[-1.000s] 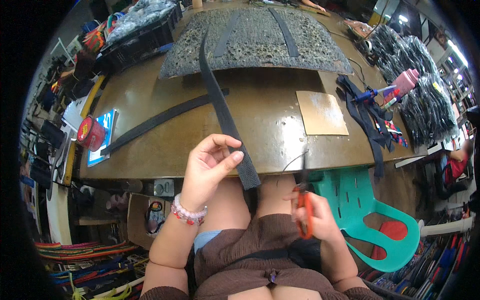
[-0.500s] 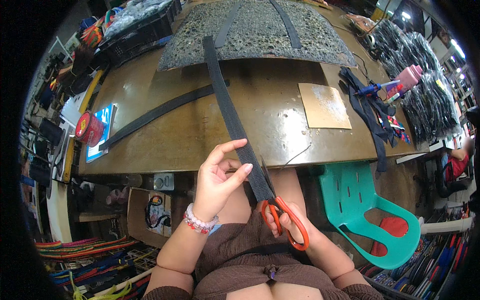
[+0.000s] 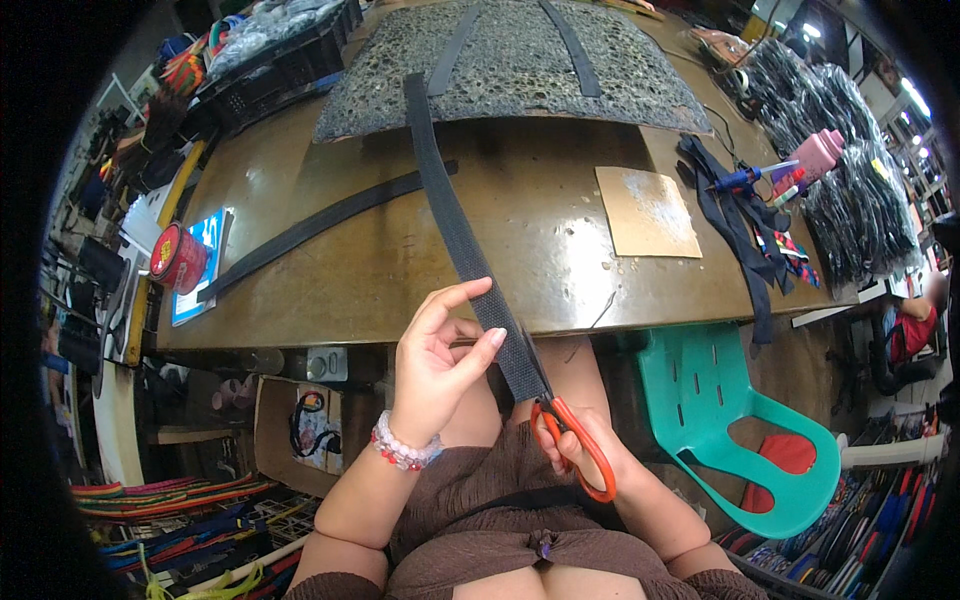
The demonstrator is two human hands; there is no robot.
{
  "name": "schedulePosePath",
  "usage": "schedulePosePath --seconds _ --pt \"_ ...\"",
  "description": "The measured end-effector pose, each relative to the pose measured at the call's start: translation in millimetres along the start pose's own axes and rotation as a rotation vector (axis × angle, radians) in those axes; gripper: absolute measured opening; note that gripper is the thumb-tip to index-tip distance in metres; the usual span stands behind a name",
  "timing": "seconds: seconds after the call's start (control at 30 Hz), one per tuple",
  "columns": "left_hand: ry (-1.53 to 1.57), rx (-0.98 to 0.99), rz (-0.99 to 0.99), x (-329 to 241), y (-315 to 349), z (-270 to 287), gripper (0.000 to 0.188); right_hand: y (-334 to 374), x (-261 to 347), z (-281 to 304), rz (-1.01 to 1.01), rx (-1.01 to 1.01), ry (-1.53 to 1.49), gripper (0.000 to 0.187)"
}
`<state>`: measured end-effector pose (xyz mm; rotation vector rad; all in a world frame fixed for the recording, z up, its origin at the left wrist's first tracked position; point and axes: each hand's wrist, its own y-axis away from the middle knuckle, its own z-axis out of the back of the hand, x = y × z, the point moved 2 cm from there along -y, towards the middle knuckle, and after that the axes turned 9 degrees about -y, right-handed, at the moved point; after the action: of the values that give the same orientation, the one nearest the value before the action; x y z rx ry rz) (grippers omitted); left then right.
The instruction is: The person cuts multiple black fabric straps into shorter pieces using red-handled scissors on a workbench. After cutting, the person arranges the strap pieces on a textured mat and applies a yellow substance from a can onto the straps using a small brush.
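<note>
A long black woven strap [image 3: 448,215] slants from the mat at the back of the table down toward my lap. My left hand [image 3: 425,365] pinches it near its lower end, fingers behind and thumb at the right edge. My right hand [image 3: 614,445] grips red-handled scissors [image 3: 598,458], fingers through the loops. Their dark blades point up along the strap's right edge, close to its lower end. Whether the blades touch the strap is hard to tell. A thin dark thread [image 3: 604,310] stands out at the table's front edge, right of the blades.
Another black strap [image 3: 320,222] lies across the table's left, near a red tin [image 3: 180,258]. Toward the right are a brown board [image 3: 640,225], black straps [image 3: 725,220], a blue glue gun [image 3: 738,181] and a pink bottle [image 3: 822,155]. A green chair [image 3: 700,365] stands at the right.
The scissor blades have come closer together, and the handles have shifted slightly. The thin thread has swung to a steeper angle. My left hand keeps its pinch on the strap.
</note>
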<state>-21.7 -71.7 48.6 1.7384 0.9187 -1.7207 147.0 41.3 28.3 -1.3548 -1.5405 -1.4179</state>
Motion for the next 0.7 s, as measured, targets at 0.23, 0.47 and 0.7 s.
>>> schedulePosePath --seconds 0.23,0.47,0.7 --pt "-0.002 0.059 -0.006 -4 3 -1 0.046 -5 -4 -5 0.111 0.002 -0.081 0.063" --pt "0.0 0.056 -0.004 -4 7 -8 0.045 -4 -7 -3 0.015 -0.027 -0.07 0.063" --pt "-0.045 0.081 -0.015 0 12 -10 0.045 -9 -12 -5 0.011 -0.109 -0.05 0.058"
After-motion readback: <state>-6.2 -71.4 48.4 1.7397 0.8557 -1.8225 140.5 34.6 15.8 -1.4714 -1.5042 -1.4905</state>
